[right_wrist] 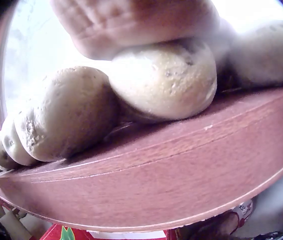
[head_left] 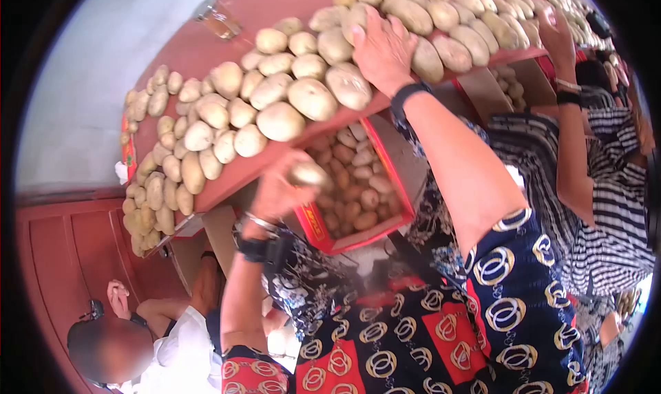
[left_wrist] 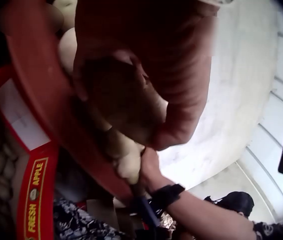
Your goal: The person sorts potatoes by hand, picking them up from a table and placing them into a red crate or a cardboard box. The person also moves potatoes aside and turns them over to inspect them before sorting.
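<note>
In the head view my left hand [head_left: 275, 191] grips a potato [head_left: 308, 174] above a box [head_left: 406, 218] of potatoes. The left wrist view shows the fingers [left_wrist: 184, 110] curled round this shaded potato [left_wrist: 121, 95]. My right hand [head_left: 385, 53] rests on the potatoes along the table's near edge, thumb and forefinger lying on a pale potato [head_left: 352, 21]. The right wrist view shows its palm [right_wrist: 141, 25] just over a pale potato [right_wrist: 166, 80]; the fingertips are hidden there. Rows of potatoes [head_left: 268, 91] cover the curved red table [head_left: 172, 50].
A drinking glass [head_left: 219, 19] is on the table's far side. At the right, someone in a striped garment [head_left: 606, 236] reaches to the potatoes with one hand [head_left: 558, 39]. Another person in a white top [head_left: 189, 346] sits at lower left. A second box [head_left: 478, 91] sits below the table edge.
</note>
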A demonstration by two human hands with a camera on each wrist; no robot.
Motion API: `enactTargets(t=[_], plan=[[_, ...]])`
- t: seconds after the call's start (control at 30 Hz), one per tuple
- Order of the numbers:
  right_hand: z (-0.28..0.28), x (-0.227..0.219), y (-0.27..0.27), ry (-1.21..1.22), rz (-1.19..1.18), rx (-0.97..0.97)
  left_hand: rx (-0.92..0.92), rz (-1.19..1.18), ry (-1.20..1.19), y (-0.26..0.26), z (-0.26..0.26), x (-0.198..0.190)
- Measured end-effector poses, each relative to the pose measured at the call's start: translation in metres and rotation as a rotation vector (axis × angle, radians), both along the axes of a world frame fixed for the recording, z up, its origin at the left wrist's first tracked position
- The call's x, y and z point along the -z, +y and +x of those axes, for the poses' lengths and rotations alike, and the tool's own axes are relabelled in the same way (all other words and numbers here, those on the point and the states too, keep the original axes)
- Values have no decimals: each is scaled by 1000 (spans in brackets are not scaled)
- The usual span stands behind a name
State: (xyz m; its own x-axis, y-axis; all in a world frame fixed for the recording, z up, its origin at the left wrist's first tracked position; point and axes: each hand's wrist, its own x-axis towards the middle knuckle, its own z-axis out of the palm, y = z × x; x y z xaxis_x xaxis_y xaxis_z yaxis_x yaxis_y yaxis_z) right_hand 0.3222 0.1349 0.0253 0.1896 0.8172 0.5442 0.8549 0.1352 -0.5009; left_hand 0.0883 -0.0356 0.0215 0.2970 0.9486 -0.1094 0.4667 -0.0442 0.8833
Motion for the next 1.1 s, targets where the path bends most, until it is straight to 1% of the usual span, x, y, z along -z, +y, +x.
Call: enactTargets(t=[0.03,0.07,0.1,0.13,0.17,0.2,0.23,0.27,0.3,0.37,0.4,0.47,0.5,0.57,0.6,0.63,0.7,0.73,0.77,0.83,0.9,0.93,1.0,1.03,1.1], plan=[[0,-1,-2,-5,-5,2,59,-112,70,-4,7,9],[0,-3,-3,-21,-37,10,174,-24,211,-7,14,21],[0,-3,-5,-21,-24,0,241,31,244,-10,16,47],[0,-4,-5,-36,-50,10,276,-1,333,-15,19,68],[0,-3,-3,-50,-76,21,295,-92,365,-21,17,97],[0,-2,-2,-70,-89,31,396,-136,481,-23,19,107],[1,-4,-3,-68,-79,24,396,-239,698,-29,23,118],[0,-6,-5,-73,-102,25,464,-235,862,-38,22,138],[0,-7,-6,-77,-123,27,602,-167,937,-48,16,146],[-2,-6,-5,-83,-113,36,783,-631,893,-51,6,177],[-1,-6,-6,-85,-118,36,782,-626,897,-48,8,168],[-1,-4,-6,-100,-110,47,636,-635,750,-39,14,135],[-1,-4,-5,-98,-108,51,639,-632,754,-30,14,127],[1,-1,-5,-103,-98,35,628,-463,419,-2,14,111],[2,-2,-5,-104,-95,41,620,-474,270,13,18,83],[2,-2,-5,-105,-103,43,608,-485,122,29,24,43],[-1,-4,-6,-101,-109,45,598,-419,90,65,35,-41],[-1,-7,-7,-93,-143,38,476,-417,-94,76,36,-66],[0,-8,-7,-88,-178,33,353,-413,-278,90,35,-78],[0,-8,-8,-90,-172,39,76,0,-383,140,26,-69],[-2,-8,-9,-88,-161,40,-291,344,-37,182,18,-61],[-2,-8,-9,-79,-163,35,-289,344,-39,195,15,-56],[-1,-9,-10,-64,-153,31,-358,649,573,217,10,-45],[-2,-8,-9,-62,-150,30,-359,652,575,226,7,-38],[-1,-6,-9,-88,-150,33,-209,404,631,236,6,-28]])
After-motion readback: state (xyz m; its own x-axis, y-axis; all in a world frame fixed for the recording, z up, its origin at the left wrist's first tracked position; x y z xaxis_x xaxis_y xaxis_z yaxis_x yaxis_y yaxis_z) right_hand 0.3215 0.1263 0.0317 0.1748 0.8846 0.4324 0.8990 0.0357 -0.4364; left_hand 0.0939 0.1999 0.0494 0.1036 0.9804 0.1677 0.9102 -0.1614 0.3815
